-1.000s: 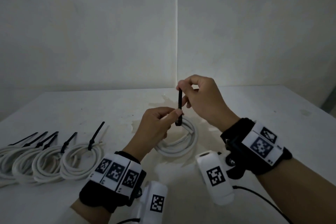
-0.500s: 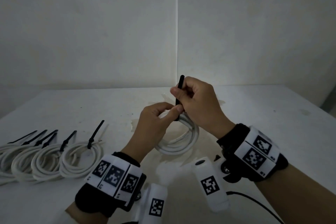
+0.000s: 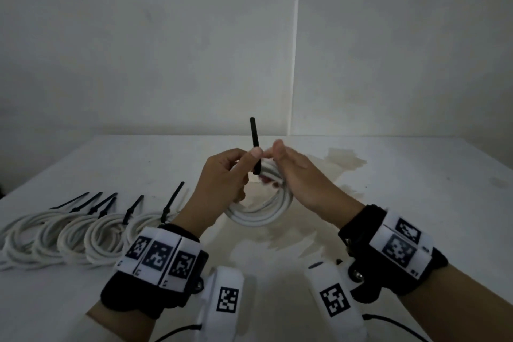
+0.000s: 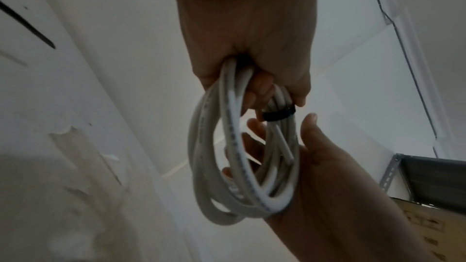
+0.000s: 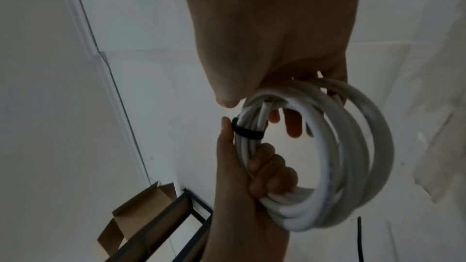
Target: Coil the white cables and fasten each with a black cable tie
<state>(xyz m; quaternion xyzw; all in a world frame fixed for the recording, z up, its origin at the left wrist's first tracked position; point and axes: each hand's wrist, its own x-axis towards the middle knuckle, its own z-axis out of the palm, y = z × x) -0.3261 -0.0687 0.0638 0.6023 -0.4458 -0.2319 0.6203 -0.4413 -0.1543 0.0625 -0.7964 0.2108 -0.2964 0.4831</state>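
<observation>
Item: coil (image 3: 259,209), white cable, several turns, held up off the table (image 3: 416,203) near its middle, between your two hands. Your left hand (image 3: 222,175) grips the coil's upper arc, fingers curled through the loop and thumb pressed at the tie (image 3: 256,147). The tie's band is cinched round the bundled turns just beside that thumb, as the left wrist view shows (image 4: 278,115). Your right hand (image 3: 299,175) has its fingers inside the ring; they look loosely extended, cradling rather than clamping, and the palm sits against the coil's right side. Key relation: the tie's free tail stands up from the band, its long axis near vertical, tip pointing away from you toward the table's far edge and the wall. The tail rises directly above the left thumb, with the right fingertips just beside it on the right, so the right hand is the freer one to pull it. Whether the tie is fully tight cannot be told. The coil's plane tilts, its lower arc hanging toward you. Also present: five tied coils (image 3: 69,233) in a row by the table's left edge, tails angled up and toward the far edge.
</observation>
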